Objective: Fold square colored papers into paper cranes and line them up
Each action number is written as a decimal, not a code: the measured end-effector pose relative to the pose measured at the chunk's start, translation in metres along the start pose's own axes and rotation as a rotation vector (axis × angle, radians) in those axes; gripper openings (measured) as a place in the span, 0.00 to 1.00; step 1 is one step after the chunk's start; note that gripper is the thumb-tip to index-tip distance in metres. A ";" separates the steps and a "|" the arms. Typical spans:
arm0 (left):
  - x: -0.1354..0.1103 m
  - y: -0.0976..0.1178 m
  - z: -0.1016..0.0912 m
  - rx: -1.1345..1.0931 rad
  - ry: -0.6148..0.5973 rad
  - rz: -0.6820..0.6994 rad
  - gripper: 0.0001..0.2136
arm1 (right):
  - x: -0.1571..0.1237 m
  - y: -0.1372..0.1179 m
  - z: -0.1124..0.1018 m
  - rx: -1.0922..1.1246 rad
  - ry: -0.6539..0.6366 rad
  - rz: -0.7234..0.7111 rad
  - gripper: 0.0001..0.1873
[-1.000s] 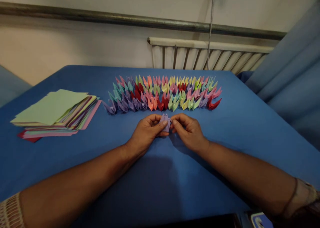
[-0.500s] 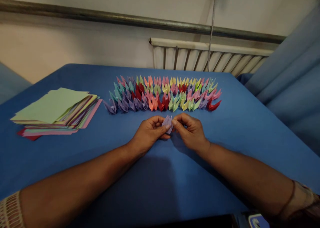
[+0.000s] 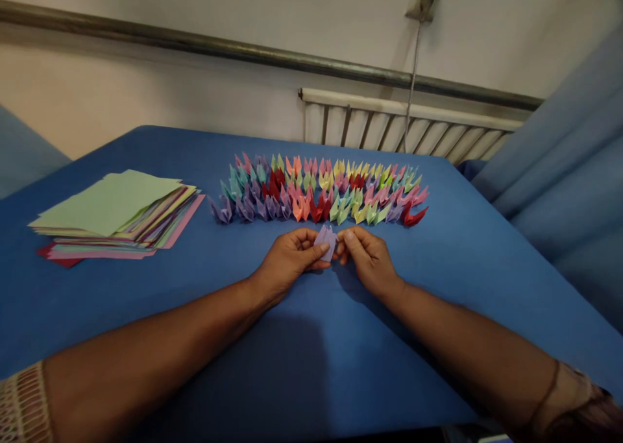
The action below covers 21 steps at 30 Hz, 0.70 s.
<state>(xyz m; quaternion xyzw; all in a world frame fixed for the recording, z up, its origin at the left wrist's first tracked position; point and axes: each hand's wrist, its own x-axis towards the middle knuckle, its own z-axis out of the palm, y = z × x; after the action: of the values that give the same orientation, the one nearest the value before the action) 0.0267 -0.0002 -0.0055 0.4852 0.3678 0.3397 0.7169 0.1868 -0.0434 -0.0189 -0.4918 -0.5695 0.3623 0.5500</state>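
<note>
My left hand (image 3: pixel 287 259) and my right hand (image 3: pixel 368 259) meet at the middle of the blue table (image 3: pixel 477 248), both pinching a small folded lilac paper piece (image 3: pixel 325 239) between thumbs and fingers. Just behind the hands stand several rows of small folded paper figures (image 3: pixel 321 190) in purple, teal, red, orange, pink, yellow and green. To the left lies a stack of coloured paper sheets (image 3: pixel 117 213) with a pale green sheet on top.
A white radiator (image 3: pixel 403 125) stands against the wall behind the table's far edge, with a grey cord (image 3: pixel 413 60) hanging in front of it. Blue fabric (image 3: pixel 569 157) rises at the right. A metal rail (image 3: pixel 195 41) runs along the wall.
Both hands keep their pinch on the lilac piece and have barely shifted. The camera has tilted a little, so the scene sits slightly lower and to the right.
</note>
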 end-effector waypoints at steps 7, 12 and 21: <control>0.000 0.003 0.003 0.002 0.031 0.004 0.12 | 0.001 0.001 -0.001 0.017 -0.014 0.019 0.12; -0.002 0.002 0.004 0.016 -0.004 -0.013 0.15 | 0.001 0.000 0.002 0.034 0.013 0.013 0.07; -0.001 0.000 0.001 0.114 -0.089 -0.006 0.12 | 0.000 -0.003 0.000 0.036 0.032 0.008 0.08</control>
<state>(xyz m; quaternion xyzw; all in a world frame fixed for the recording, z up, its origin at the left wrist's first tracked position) 0.0270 -0.0016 -0.0053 0.5386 0.3556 0.2942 0.7049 0.1858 -0.0443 -0.0157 -0.4901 -0.5520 0.3666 0.5663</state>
